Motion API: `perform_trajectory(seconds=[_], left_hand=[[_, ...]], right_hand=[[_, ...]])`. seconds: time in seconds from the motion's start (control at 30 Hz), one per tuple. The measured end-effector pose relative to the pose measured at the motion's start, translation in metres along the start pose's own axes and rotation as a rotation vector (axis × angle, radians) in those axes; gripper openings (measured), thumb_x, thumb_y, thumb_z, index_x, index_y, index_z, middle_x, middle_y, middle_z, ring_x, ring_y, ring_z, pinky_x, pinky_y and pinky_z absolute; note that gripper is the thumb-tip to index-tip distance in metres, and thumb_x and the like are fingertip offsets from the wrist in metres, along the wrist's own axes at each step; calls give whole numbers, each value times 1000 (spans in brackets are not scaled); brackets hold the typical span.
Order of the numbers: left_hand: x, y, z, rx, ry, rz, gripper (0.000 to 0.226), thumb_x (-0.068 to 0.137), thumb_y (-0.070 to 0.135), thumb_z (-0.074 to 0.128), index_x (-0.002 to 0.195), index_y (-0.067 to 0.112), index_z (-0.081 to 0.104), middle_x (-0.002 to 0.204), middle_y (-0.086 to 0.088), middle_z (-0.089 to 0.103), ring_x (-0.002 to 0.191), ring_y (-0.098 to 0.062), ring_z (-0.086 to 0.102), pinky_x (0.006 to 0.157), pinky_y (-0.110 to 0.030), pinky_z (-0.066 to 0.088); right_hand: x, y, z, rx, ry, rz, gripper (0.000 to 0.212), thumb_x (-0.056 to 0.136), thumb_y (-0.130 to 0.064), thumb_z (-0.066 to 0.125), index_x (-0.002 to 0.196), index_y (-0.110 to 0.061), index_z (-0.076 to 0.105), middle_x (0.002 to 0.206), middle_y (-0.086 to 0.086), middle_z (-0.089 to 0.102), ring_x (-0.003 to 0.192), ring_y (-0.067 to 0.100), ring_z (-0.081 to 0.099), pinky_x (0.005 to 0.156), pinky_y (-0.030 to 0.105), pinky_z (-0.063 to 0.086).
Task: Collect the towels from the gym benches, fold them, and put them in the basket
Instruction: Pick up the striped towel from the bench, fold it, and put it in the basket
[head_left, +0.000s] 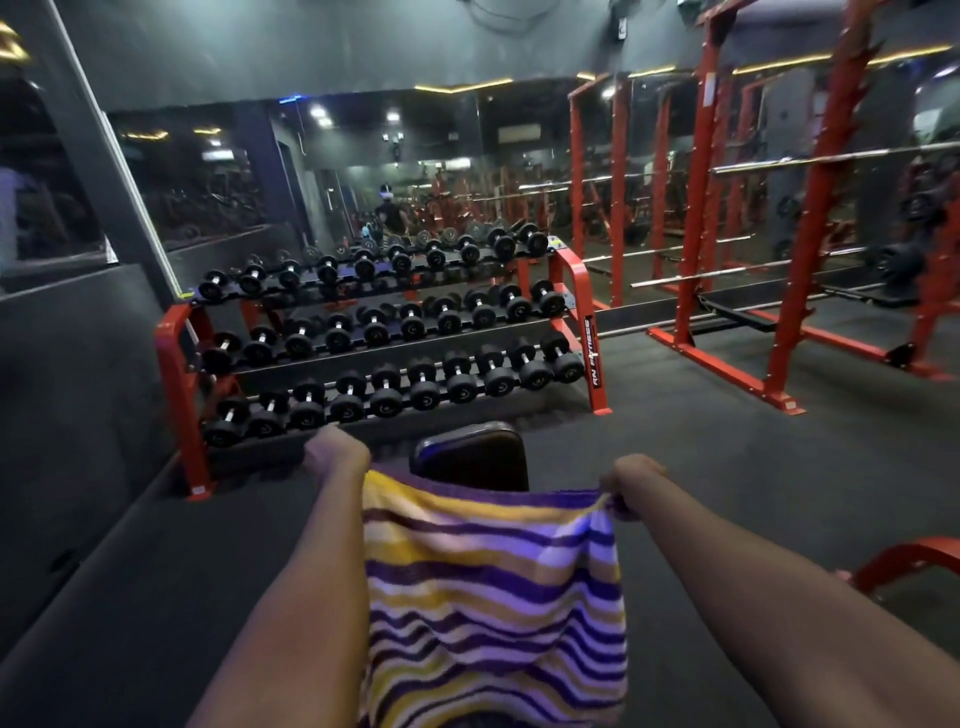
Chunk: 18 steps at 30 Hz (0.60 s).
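A striped towel (493, 597) in purple, yellow and white hangs stretched between my two hands in front of me. My left hand (332, 449) grips its upper left corner. My right hand (631, 480) grips the upper right corner. Both arms are held out forward. Behind the towel stands the black padded end of a gym bench (470, 454), partly hidden by the cloth. No basket is in view.
A red three-tier dumbbell rack (384, 338) stands straight ahead against a mirrored wall. Red squat racks (810, 218) with barbells stand to the right. A red frame piece (904, 564) sticks in at the lower right. Dark rubber floor lies all around.
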<state>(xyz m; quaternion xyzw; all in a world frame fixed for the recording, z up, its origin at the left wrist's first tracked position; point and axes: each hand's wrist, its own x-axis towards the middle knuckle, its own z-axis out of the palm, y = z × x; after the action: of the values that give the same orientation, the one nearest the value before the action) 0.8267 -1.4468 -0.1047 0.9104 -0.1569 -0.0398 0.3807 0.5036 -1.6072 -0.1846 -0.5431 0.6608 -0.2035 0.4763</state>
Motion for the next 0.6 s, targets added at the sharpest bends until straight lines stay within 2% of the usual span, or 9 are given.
perform_trajectory(seconds=[0.07,0.1,0.17,0.23,0.33,0.47,0.53,0.6], left_hand=[[-21,7,9,67,-158,176,25,87,4,57,109,1,67,119,-25,63,112,-38,61,91,-40,52],[-29,12,17,55,-240,278,19,84,5,59,100,10,70,114,-23,65,106,-36,64,89,-39,55],[-40,22,28,-53,-413,435,16,80,6,63,82,22,62,100,-14,67,91,-30,67,77,-43,60],[-54,30,31,-156,-547,537,18,84,5,65,84,21,56,94,-11,64,84,-27,68,65,-45,61],[-72,42,28,-251,-575,669,16,88,2,64,88,17,56,89,-11,64,83,-28,69,61,-47,61],[-74,51,25,-284,-518,754,19,86,2,66,90,18,56,84,-4,66,82,-22,70,70,-46,61],[-75,53,23,-294,-522,769,21,86,3,66,90,20,56,87,-5,66,83,-20,70,71,-42,61],[-77,55,21,-313,-555,781,21,87,3,66,89,21,55,88,-7,66,82,-22,70,68,-42,62]], right_hand=[[-26,-15,19,-46,-231,-4,22,94,-5,57,75,-10,48,54,10,57,39,16,57,45,30,54],[-41,-26,28,-21,-305,-60,26,92,-2,62,73,-10,47,49,10,54,33,16,56,37,28,52],[-60,-46,43,91,-360,-272,27,87,1,68,73,-11,49,57,12,57,37,20,61,36,30,52],[-69,-59,49,122,-409,-452,21,87,2,67,75,-10,56,65,11,62,48,19,65,47,31,57],[-81,-75,52,128,-470,-523,11,85,7,64,86,-4,65,81,14,68,69,22,69,66,32,60],[-90,-84,45,168,-473,-572,19,80,9,69,95,-1,64,89,14,71,83,23,70,72,31,59],[-88,-85,44,122,-429,-613,20,79,6,71,97,0,65,92,15,74,89,23,74,82,36,60],[-86,-87,46,101,-311,-640,17,81,1,74,95,2,65,92,19,74,87,28,74,82,44,60]])
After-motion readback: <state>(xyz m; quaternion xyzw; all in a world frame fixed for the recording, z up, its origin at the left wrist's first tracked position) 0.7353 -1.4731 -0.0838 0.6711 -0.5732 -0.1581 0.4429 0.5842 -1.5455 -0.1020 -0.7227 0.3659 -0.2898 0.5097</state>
